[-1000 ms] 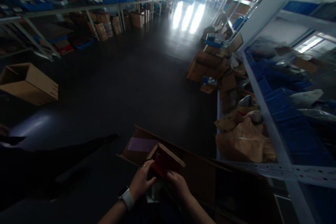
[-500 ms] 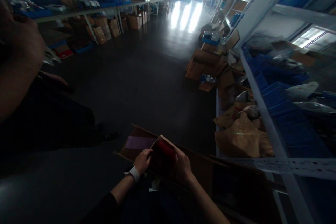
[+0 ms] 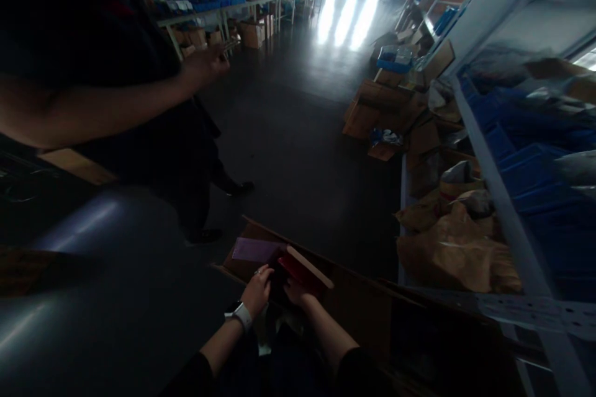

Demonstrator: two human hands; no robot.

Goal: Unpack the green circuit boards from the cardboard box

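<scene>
A red item with a tan edge [image 3: 311,268], perhaps a box or bag, stands tilted inside a long open cardboard box [image 3: 356,301] in front of me. My right hand [image 3: 298,293] is at its lower left side, fingertips partly lost in the dark; I cannot tell whether they grip it. To the left, my left hand [image 3: 257,291], with a white-strapped watch on its wrist, has thumb and fingers drawn together over the box's near side. What they hold, if anything, is too dark to make out. A purple sheet [image 3: 258,250] lies against the box's far left wall.
At left a person in dark clothes [image 3: 158,130] stands close, one forearm stretched across. Shelving with blue bins [image 3: 535,180] and brown paper bags [image 3: 459,248] borders the right. Cardboard boxes [image 3: 377,111] are stacked on the floor ahead. Long shelves line the far left.
My right hand has moved from the red item's right edge to its lower left side, and the item now leans differently. The other person's body and forearm have come further into view.
</scene>
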